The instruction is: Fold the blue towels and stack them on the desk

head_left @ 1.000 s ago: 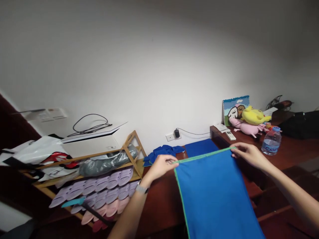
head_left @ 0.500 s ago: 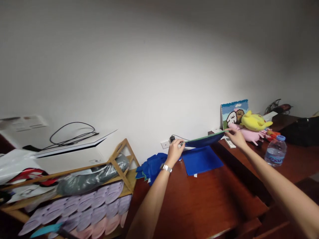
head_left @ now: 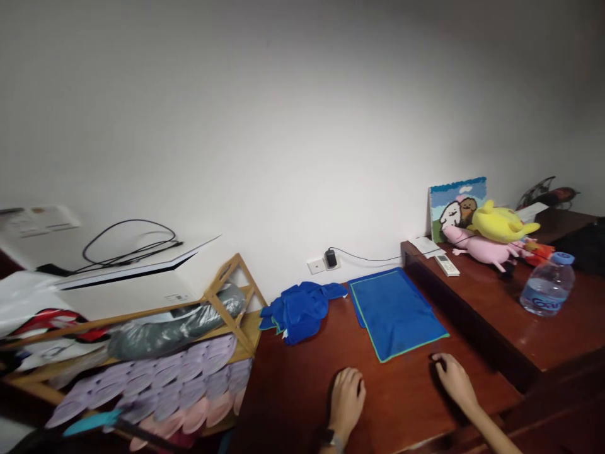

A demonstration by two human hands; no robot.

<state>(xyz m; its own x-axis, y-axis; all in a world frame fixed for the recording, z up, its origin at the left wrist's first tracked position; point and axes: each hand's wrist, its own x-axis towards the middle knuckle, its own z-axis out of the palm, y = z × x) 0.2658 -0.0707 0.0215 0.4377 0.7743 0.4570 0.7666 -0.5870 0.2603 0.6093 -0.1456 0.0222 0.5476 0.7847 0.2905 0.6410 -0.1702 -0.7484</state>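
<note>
A blue cloth with green edging (head_left: 397, 315) lies spread on the brown desk (head_left: 302, 378), over another blue piece whose edge shows at its left and top. Left of it, a crumpled blue cloth (head_left: 302, 310) sits against the wall. My left hand (head_left: 347, 397) is low on the desk in front of the cloths, fingers curled together, with nothing visible in it. Near the spread cloth's lower right corner is my right hand (head_left: 452, 377), its thumb and fingers apart and holding nothing.
At the right, a raised surface bears a water bottle (head_left: 547, 287), a remote (head_left: 447, 265), pink (head_left: 482, 248) and yellow (head_left: 503, 224) plush toys and a dog picture (head_left: 457, 208). A wooden rack (head_left: 236, 296) with slippers stands left. A charger (head_left: 331, 257) is plugged into the wall.
The green-edged cloth, held up by both hands before, now lies flat on the desk. Both hands have let go and moved back toward me.
</note>
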